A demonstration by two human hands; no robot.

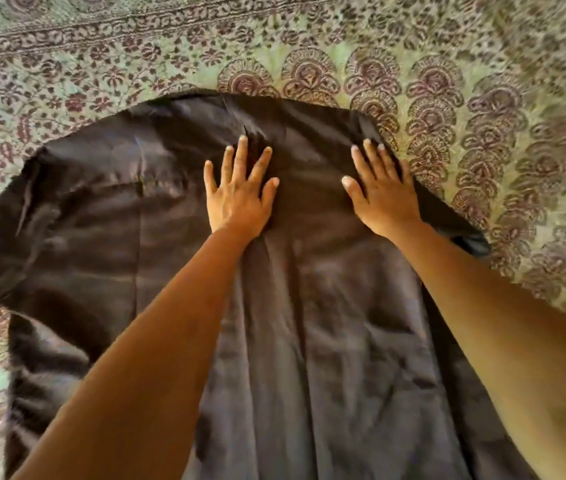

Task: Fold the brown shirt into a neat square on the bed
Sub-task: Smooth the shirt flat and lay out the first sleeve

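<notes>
- Brown, faintly shiny cloth — the brown shirt [326, 306] lies spread on the bed's patterned bedspread [482, 98]. Its long axis runs straight away from the person, and its far end is just beyond the fingertips.
- The left hand [240, 199] lies flat near the shirt's midline with its fingers straight and spread. The right hand [383, 192] lies flat just inside the right-hand edge. Neither grip has hold of anything; the palms only press on the cloth.
- The coming move turns on this: most of the loose cloth lies to the left of both hands, as a wide flap [77, 209] reaching the left side of the view. The left hand is the nearer one. The right edge runs slantwise and looks turned in, so I judge the left side is due to come over toward the midline.
- The near end is cut off at the bottom of the view, and the forearms cover part of the middle.
- I cannot tell whether the flap is a sleeve, nor where the collar lies — the view is blurred. A dark lump [475, 244] at the right edge is also unclear.
</notes>
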